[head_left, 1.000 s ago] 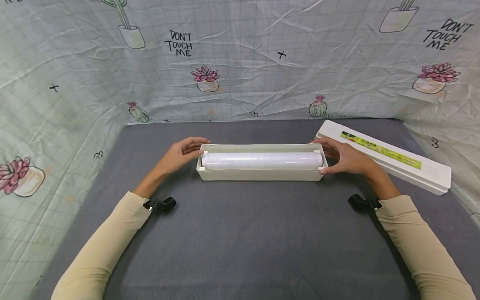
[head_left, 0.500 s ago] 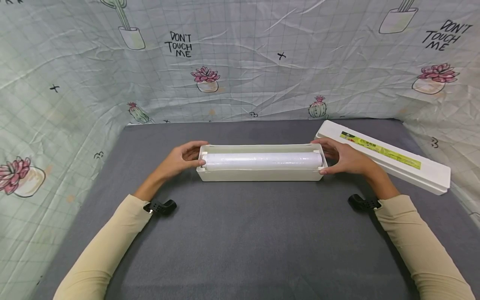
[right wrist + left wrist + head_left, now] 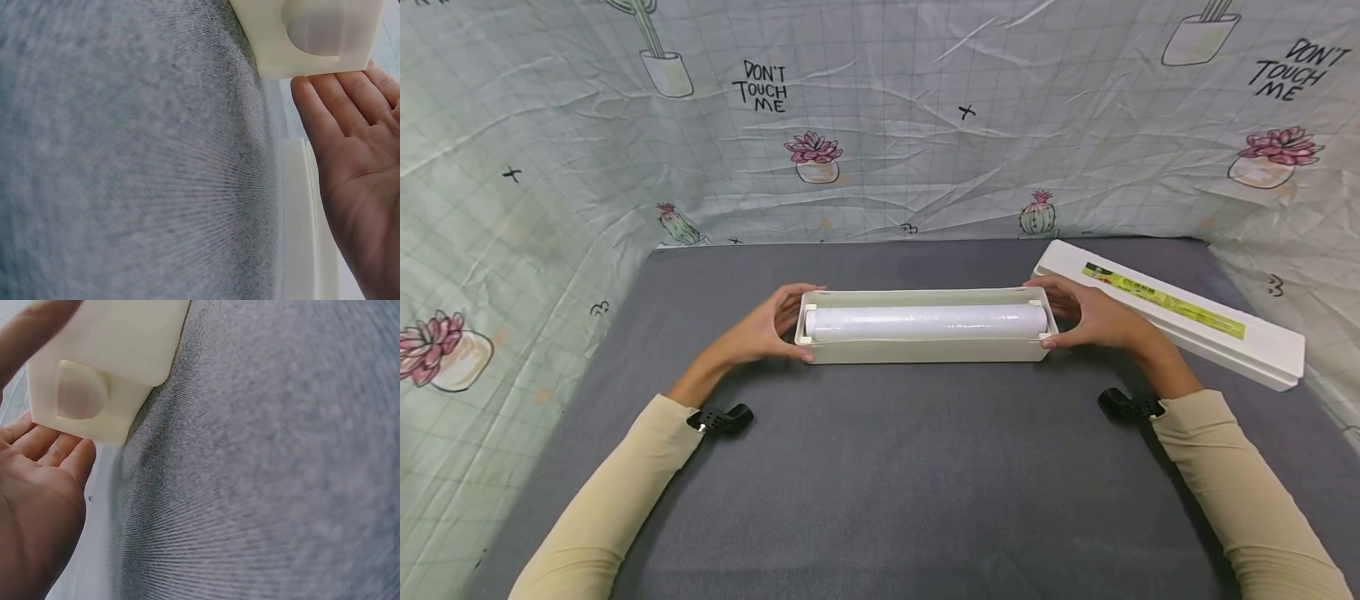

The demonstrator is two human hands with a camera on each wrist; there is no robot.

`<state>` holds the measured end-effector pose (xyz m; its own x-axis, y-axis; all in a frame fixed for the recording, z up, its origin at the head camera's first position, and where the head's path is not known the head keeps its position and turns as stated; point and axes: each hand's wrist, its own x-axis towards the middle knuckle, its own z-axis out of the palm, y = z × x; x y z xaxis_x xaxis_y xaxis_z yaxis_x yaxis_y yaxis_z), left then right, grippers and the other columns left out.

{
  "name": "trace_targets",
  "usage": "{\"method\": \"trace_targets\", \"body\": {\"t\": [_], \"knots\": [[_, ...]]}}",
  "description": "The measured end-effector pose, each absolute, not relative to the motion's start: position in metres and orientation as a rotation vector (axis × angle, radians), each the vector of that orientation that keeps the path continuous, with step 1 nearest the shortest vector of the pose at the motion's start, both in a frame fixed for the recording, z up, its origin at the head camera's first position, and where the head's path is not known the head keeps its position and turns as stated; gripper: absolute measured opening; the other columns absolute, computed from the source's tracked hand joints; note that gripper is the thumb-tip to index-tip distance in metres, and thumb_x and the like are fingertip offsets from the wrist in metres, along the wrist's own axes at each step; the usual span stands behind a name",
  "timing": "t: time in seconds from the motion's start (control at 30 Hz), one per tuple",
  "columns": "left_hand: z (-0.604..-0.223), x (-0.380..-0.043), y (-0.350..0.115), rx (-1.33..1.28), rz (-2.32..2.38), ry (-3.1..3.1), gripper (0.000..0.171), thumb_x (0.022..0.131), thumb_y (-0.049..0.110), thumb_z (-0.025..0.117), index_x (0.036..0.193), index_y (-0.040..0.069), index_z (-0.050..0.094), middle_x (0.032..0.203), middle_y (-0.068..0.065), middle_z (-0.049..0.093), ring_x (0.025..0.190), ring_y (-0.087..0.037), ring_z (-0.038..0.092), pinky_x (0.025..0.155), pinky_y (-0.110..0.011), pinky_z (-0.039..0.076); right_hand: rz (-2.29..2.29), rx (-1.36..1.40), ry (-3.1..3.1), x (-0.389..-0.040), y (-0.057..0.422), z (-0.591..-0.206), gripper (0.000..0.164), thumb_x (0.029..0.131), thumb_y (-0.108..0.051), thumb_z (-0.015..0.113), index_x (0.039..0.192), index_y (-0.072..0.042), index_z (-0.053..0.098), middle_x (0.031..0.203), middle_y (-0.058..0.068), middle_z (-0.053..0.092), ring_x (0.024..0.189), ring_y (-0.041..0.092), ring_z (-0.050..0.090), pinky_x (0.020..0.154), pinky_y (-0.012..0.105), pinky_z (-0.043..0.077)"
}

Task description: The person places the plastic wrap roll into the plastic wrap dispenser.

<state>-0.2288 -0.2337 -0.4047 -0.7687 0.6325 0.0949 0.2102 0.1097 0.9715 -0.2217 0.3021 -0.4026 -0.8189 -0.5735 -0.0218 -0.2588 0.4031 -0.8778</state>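
White box (image 3: 925,352), clamped at either end by left hand (image 3: 760,330) and right hand (image 3: 1092,317); even pressure should steady it, roll (image 3: 925,322) inside, lid (image 3: 1180,321) off its right end!

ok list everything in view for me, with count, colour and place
box: 1, off-white, open-topped, mid-table between the hands
roll: 1, white, lengthwise inside the box
lid: 1, white, slanted on the table at the right
label: 1, mostly yellow-green, on the lid
table: 1, grey, under box and lid
sheet: 1 visible expanse, pale with plant prints and writing, behind and beside the table
wrist straps: 2, black, one at each wrist
sleeves: 2, beige, on both forearms
left hand: 1, bare, at the box's left end
right hand: 1, bare, at its right end
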Motion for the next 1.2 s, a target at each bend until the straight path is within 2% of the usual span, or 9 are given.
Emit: {"method": "trace_targets", "body": {"t": [0.23, 0.57, 0.77, 1.0, 1.1, 1.2], "knots": [[-0.4053, -0.2285, -0.2308, 0.747, 1.676, 2.087, 0.113, 0.065, -0.018, 0.087, 0.156, -0.008, 0.02, 0.159, -0.024, 0.029, 0.15, -0.037, 0.026, 0.123, -0.032, 0.022, -1.379, -0.716, 2.336, -0.222, 0.302, -0.4016, 0.089, 0.079, 0.005, 0.082, 0.154, -0.005, 0.036, 0.154, 0.018, 0.041, 0.137, -0.004, 0.038, 0.106, 0.008, 0.034], [-0.4136, -0.228, -0.2296, 0.712, 1.823, 1.987, 0.107, 0.063, -0.025, 0.083, 0.153, -0.009, 0.027, 0.157, -0.025, 0.032, 0.149, -0.033, 0.03, 0.121, -0.028, 0.026, -1.406, -0.781, 2.306, -0.222, 0.3016, -0.4008, 0.088, 0.078, 0.008, 0.081, 0.153, 0.0, 0.034, 0.153, 0.024, 0.04, 0.137, -0.007, 0.038, 0.107, 0.008, 0.033], [-0.4125, -0.2279, -0.2294, 0.686, 1.834, 1.985, 0.106, 0.063, -0.026, 0.081, 0.152, -0.01, 0.027, 0.156, -0.026, 0.032, 0.147, -0.034, 0.032, 0.121, -0.029, 0.028, -1.401, -0.763, 2.309, -0.2217, 0.3011, -0.4, 0.088, 0.079, 0.007, 0.081, 0.153, 0.0, 0.034, 0.154, 0.023, 0.039, 0.137, -0.008, 0.036, 0.107, 0.007, 0.032], [-0.4138, -0.2304, -0.2319, 0.65, 1.807, 2.04, 0.107, 0.061, -0.022, 0.086, 0.151, -0.009, 0.031, 0.153, -0.024, 0.037, 0.143, -0.029, 0.038, 0.119, -0.027, 0.031, -1.398, -0.723, 2.316, -0.2222, 0.3018, -0.4008, 0.089, 0.079, 0.006, 0.082, 0.154, -0.003, 0.034, 0.156, 0.019, 0.038, 0.137, -0.008, 0.035, 0.107, 0.007, 0.032], [-0.413, -0.2304, -0.232, 0.644, 1.797, 2.051, 0.106, 0.061, -0.021, 0.087, 0.151, -0.009, 0.032, 0.153, -0.024, 0.038, 0.143, -0.029, 0.038, 0.118, -0.026, 0.032, -1.396, -0.72, 2.318, -0.2211, 0.3018, -0.4008, 0.089, 0.08, 0.006, 0.081, 0.154, -0.003, 0.034, 0.156, 0.018, 0.038, 0.141, -0.001, 0.035, 0.107, 0.007, 0.032], [-0.4114, -0.2296, -0.2309, 0.636, 1.793, 2.051, 0.105, 0.061, -0.022, 0.085, 0.151, -0.008, 0.033, 0.153, -0.023, 0.039, 0.143, -0.03, 0.039, 0.117, -0.026, 0.032, -1.329, -0.742, 2.367, -0.2176, 0.3019, -0.3985, 0.089, 0.082, 0.002, 0.081, 0.156, -0.003, 0.031, 0.158, 0.017, 0.037, 0.148, 0.019, 0.033, 0.106, 0.007, 0.033]]}}
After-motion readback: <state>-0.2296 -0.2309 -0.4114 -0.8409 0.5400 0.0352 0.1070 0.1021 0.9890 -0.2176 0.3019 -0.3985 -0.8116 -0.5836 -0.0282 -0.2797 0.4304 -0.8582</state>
